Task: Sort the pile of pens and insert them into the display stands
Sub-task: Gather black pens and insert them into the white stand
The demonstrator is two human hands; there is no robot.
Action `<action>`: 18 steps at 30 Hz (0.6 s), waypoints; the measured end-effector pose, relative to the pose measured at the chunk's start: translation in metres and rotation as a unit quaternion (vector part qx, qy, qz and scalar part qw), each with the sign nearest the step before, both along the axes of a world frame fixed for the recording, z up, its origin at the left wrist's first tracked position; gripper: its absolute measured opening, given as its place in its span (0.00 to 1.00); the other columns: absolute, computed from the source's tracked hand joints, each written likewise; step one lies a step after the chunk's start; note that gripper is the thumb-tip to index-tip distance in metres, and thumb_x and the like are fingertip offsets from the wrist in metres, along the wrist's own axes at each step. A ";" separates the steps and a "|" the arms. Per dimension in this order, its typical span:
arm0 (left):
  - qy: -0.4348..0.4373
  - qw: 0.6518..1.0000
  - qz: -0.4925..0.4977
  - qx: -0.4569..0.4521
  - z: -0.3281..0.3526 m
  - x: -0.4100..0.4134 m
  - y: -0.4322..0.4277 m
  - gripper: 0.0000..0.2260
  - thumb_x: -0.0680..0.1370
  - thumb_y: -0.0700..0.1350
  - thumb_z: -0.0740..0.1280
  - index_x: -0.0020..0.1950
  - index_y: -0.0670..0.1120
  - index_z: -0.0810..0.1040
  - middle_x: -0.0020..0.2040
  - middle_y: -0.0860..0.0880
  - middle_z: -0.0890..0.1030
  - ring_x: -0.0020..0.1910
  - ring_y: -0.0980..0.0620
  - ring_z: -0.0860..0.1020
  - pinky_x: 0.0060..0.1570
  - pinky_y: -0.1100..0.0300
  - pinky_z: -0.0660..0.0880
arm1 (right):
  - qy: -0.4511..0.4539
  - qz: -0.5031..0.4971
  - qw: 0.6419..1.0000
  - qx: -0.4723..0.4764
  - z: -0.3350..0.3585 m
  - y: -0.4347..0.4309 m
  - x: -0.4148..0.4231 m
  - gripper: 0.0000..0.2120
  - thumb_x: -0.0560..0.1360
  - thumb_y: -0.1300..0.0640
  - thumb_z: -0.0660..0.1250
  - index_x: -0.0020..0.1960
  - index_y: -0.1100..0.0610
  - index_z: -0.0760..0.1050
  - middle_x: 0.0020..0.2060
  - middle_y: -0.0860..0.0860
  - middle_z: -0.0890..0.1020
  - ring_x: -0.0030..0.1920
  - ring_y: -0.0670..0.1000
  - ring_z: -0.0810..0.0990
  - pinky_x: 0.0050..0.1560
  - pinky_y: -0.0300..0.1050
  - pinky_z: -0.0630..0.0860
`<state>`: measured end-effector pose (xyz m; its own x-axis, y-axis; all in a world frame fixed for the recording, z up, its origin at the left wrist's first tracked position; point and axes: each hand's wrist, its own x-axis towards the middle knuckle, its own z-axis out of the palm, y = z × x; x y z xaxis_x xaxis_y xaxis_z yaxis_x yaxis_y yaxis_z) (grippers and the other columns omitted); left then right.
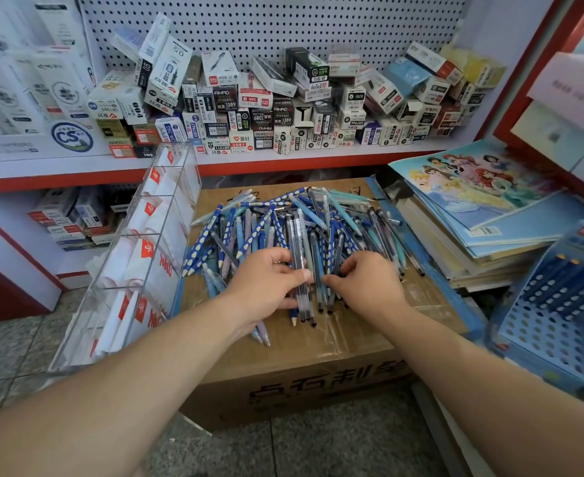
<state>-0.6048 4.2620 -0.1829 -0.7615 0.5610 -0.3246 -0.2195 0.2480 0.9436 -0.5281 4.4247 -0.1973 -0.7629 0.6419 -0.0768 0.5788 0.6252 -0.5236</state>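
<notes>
A pile of pens (pixel 294 228), mostly blue, dotted blue and clear-barrelled, lies on top of a brown cardboard box (pixel 283 366). My left hand (pixel 266 280) grips a small bundle of clear black pens (pixel 301 270) at the pile's near edge, thumb across them. My right hand (pixel 363 280) is just to the right, fingers curled into the pens, pinching at some of them. A clear acrylic display stand (pixel 146 242) with several compartments leans left of the box. A blue perforated display stand (pixel 552 304) holding a few dark blue pens stands at the right.
A red-edged shelf (pixel 283 160) behind the box carries many small pen boxes in front of a pegboard. A stack of notebooks (pixel 473 208) lies to the right of the pile. Grey tiled floor shows below and to the left.
</notes>
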 end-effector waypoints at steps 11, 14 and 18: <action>-0.026 1.000 -0.003 0.011 0.004 0.004 0.005 0.26 0.79 0.37 0.71 0.75 0.38 0.66 0.54 0.41 0.85 0.50 0.45 0.86 0.47 0.47 0.84 | 0.045 -0.015 0.995 -0.092 0.006 0.006 0.004 0.09 0.77 0.54 0.70 0.41 0.58 0.78 0.32 0.54 0.81 0.32 0.52 0.78 0.34 0.44 0.77; -0.030 0.999 -0.004 0.021 0.005 0.007 0.007 0.26 0.79 0.36 0.70 0.76 0.38 0.66 0.54 0.41 0.85 0.47 0.47 0.87 0.46 0.48 0.84 | 0.121 0.016 0.980 -0.156 0.016 -0.001 0.011 0.05 0.77 0.52 0.72 0.50 0.53 0.81 0.39 0.49 0.84 0.37 0.49 0.83 0.36 0.42 0.80; -0.017 1.000 -0.019 0.008 0.007 0.008 0.012 0.18 0.80 0.38 0.70 0.69 0.42 0.71 0.61 0.42 0.81 0.48 0.49 0.86 0.45 0.50 0.85 | 0.171 0.066 0.954 -0.238 0.025 -0.013 0.021 0.08 0.75 0.53 0.76 0.51 0.53 0.80 0.37 0.52 0.85 0.34 0.48 0.83 0.35 0.44 0.81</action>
